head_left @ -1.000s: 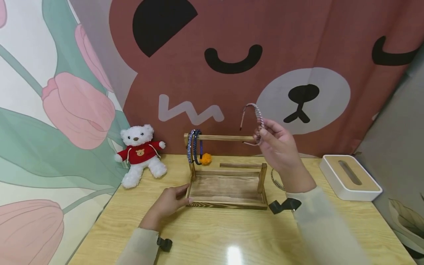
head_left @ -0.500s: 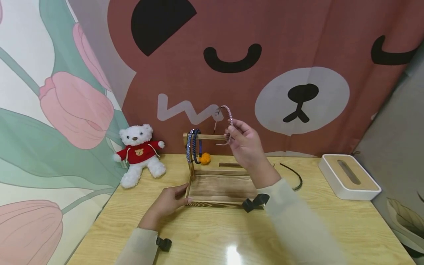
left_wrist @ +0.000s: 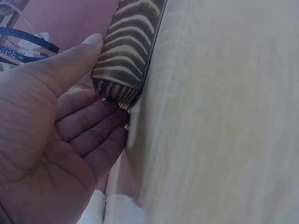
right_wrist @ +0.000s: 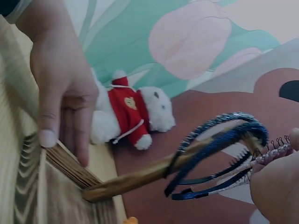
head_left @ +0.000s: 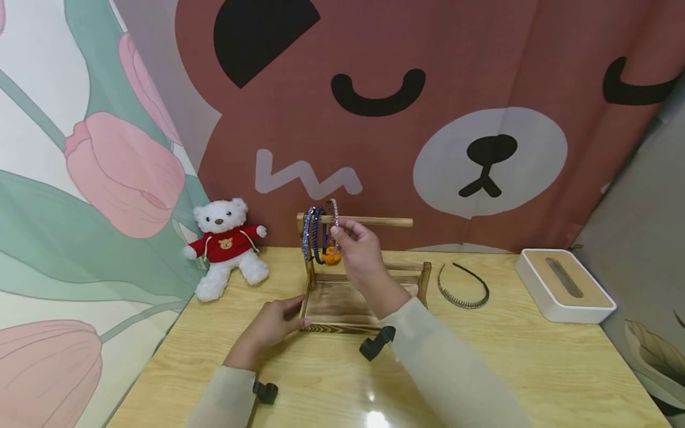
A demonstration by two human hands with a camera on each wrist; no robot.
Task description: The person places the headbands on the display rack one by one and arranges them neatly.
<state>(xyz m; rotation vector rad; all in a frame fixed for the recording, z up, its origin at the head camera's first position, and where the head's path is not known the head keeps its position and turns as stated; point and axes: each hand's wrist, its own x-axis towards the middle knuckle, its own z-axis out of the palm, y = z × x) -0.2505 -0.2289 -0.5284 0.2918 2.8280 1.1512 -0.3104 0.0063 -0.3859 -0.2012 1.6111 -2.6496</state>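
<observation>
My right hand (head_left: 365,257) pinches a pink braided headband (head_left: 335,213) between thumb and fingers, at the top bar (head_left: 382,222) of a wooden rack. To its left, a silvery-blue headband (head_left: 307,238) and a dark blue one (right_wrist: 205,151) hang over the bar near its upright. Behind them shows an orange fluffy ball (head_left: 333,257). My left hand (head_left: 274,326) holds the left front corner of the rack's tray (head_left: 334,328), thumb on the striped front edge (left_wrist: 125,46) and fingers around the end. The pink headband's lower part is mostly hidden by my right hand.
A dark toothed headband (head_left: 464,304) lies on the table right of the rack. Further right stands a white tissue box (head_left: 567,291) with a wooden lid. A white teddy bear (head_left: 225,244) in a red top sits at the left, by the wall.
My right hand has carried the pink headband leftward along the bar and lowered it beside the blue headbands. The headband on the table has come into full view. My left hand has stayed put.
</observation>
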